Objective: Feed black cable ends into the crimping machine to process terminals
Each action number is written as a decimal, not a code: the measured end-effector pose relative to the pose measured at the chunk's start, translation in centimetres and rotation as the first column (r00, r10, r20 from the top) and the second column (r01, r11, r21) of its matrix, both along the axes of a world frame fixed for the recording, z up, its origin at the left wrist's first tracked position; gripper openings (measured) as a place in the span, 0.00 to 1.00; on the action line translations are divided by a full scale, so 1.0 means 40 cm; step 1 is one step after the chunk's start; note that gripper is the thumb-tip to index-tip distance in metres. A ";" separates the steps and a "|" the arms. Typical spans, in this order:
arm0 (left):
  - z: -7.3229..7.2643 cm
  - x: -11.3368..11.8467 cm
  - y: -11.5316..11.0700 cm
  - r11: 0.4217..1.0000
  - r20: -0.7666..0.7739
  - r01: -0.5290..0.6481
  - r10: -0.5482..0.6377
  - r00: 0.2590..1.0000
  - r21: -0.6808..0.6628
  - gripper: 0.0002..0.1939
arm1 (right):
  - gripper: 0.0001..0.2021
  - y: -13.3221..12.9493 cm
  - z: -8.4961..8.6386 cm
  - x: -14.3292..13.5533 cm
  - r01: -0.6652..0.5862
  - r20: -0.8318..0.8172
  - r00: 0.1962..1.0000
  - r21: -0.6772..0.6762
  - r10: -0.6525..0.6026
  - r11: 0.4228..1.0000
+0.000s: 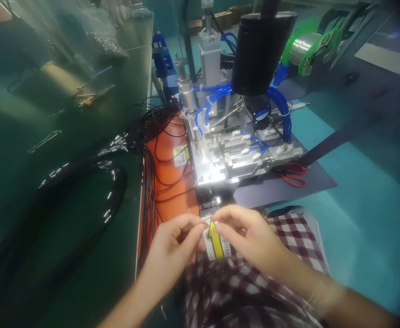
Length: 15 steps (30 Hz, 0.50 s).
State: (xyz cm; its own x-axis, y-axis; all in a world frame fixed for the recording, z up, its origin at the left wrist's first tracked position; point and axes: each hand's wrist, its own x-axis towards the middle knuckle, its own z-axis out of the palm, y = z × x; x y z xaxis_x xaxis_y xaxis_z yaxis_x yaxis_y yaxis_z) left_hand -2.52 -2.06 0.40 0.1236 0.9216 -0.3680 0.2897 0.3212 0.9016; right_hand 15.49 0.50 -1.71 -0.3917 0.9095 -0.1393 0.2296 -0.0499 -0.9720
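My left hand (181,239) is closed in a pinch, thumb against fingertips, just left of a white label with a yellow arrow (216,243). Opposite it, my right hand (243,230) is also pinched, its fingertips at the arrow's tip. Only a small gap parts the two sets of fingertips. Whatever lies between them is too small or too hidden to name. Beyond the hands stands a metal machine (237,159) with blue air tubes (278,98). Its orange base (172,173) has black cables lying across it.
Bundles of black cables with shiny metal ends (113,182) lie on the dark green table (80,246) at left, near tweezers (45,140). A black cylindrical nozzle (263,52) hangs over the machine. A solder wire spool (304,48) is at upper right, a red cable loop (294,175) below.
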 end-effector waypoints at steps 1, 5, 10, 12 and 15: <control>-0.001 0.001 0.005 1.000 0.014 -0.006 0.006 1.000 -0.014 0.16 | 0.05 0.001 -0.002 -0.007 0.015 -0.006 1.000 -0.004 -0.015 1.000; 0.002 0.001 0.015 1.000 0.035 0.027 -0.027 0.999 -0.009 0.16 | 0.04 0.014 0.001 -0.025 0.038 -0.052 0.998 0.009 -0.038 0.999; 0.014 -0.022 0.022 0.990 0.083 0.137 -0.140 0.987 0.036 0.13 | 0.06 0.046 0.017 -0.004 -0.112 -0.078 0.988 0.216 0.131 0.970; 0.021 -0.035 0.030 0.977 0.098 0.214 -0.213 0.972 -0.006 0.13 | 0.07 0.065 0.018 0.010 -0.228 -0.057 0.962 0.369 0.267 0.901; 0.027 -0.045 0.043 0.934 0.121 0.327 -0.312 0.942 -0.143 0.12 | 0.09 0.090 0.015 0.026 -0.398 0.161 0.911 0.579 0.379 0.712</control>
State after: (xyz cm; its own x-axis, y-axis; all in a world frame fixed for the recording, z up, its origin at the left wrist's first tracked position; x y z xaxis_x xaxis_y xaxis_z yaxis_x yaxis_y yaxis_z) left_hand -4.34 -0.34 1.46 0.4436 0.7582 -0.4779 0.3160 0.3667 0.8751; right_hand 16.53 4.10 -1.11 -0.7338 0.5809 0.3522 0.1270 0.6265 -0.7690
